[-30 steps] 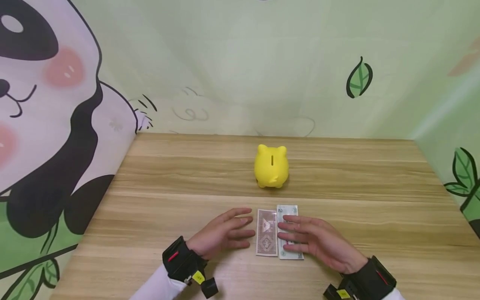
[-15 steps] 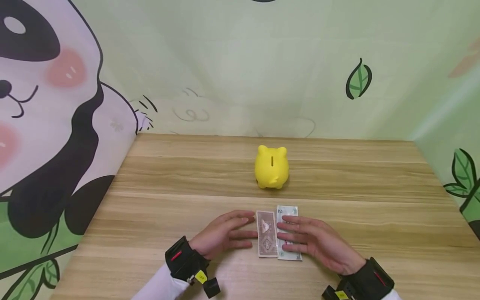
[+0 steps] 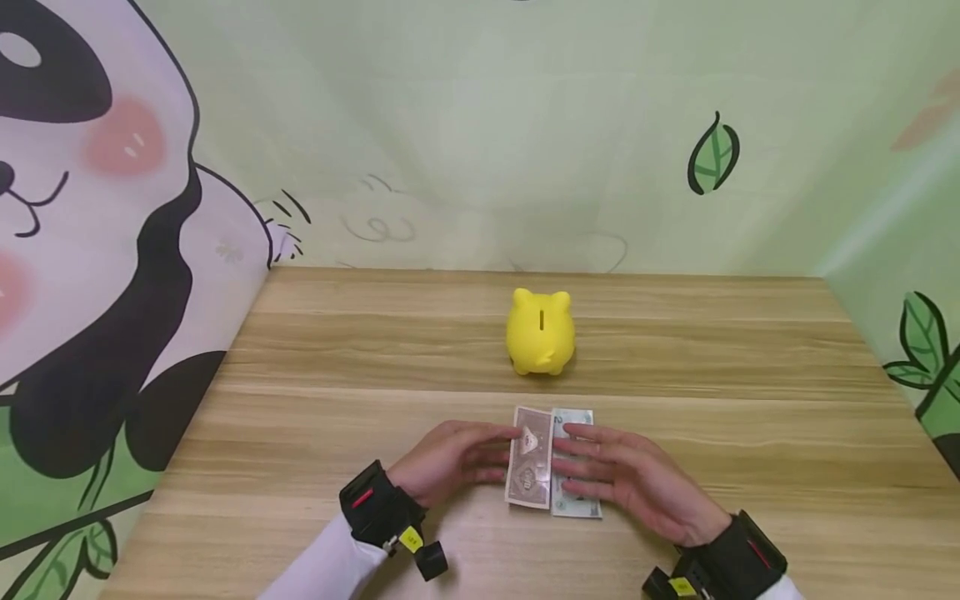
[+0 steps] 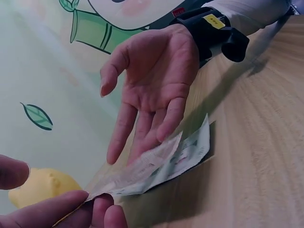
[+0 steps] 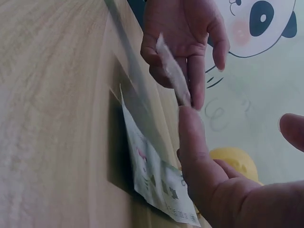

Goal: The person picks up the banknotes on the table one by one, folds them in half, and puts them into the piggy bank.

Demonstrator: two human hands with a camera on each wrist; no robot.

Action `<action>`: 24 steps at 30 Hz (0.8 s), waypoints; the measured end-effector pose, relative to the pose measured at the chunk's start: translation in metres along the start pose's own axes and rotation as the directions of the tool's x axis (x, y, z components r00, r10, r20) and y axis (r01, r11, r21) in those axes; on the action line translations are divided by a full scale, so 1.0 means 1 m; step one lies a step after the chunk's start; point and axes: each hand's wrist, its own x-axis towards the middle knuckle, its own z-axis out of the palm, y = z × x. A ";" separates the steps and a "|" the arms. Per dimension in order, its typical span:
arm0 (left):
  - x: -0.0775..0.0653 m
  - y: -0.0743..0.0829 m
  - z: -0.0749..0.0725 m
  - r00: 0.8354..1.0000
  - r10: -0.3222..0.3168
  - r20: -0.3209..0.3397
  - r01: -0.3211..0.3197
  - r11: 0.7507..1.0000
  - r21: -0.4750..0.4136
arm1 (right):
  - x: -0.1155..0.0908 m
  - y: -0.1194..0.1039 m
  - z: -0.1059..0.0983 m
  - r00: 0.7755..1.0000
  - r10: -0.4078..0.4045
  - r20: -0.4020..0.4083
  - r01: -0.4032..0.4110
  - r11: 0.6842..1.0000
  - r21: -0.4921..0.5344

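Note:
In the head view, my left hand (image 3: 450, 457) holds the edge of a brownish banknote (image 3: 531, 475) between its fingers, lifting it a little. The left wrist view shows the index finger over the note, other fingers under it and the thumb (image 4: 13, 172) apart. Just right of it lies a pale green-blue banknote (image 3: 583, 506), its end curled up off the table in the right wrist view. Over that note spreads my right hand (image 3: 645, 483), fingers straight and thumb free. Its fingers cover part of the note; whether they touch it I cannot tell.
Beyond the notes, a yellow piggy bank (image 3: 540, 337) stands on the wooden table (image 3: 360, 350), coin slot up and tail towards me. Behind the table hangs a pale green backdrop (image 3: 450, 125) printed with a panda and leaves.
My left hand has moved slightly right and taken hold of the brownish banknote, which was flat and is now raised and tilted. The right hand has barely moved.

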 end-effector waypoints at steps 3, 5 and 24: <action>0.004 0.005 0.000 1.000 0.006 -0.015 -0.006 1.000 0.003 | 0.002 -0.002 -0.002 1.000 -0.022 -0.012 0.022 1.000 -0.013; 0.007 0.010 0.002 0.999 0.014 -0.030 -0.013 1.000 0.008 | 0.005 -0.005 -0.003 0.999 -0.035 -0.024 0.035 0.999 -0.029; 0.031 0.047 0.019 0.971 0.183 -0.155 -0.166 0.979 0.117 | 0.040 -0.037 0.003 0.942 -0.186 -0.278 0.087 0.939 -0.332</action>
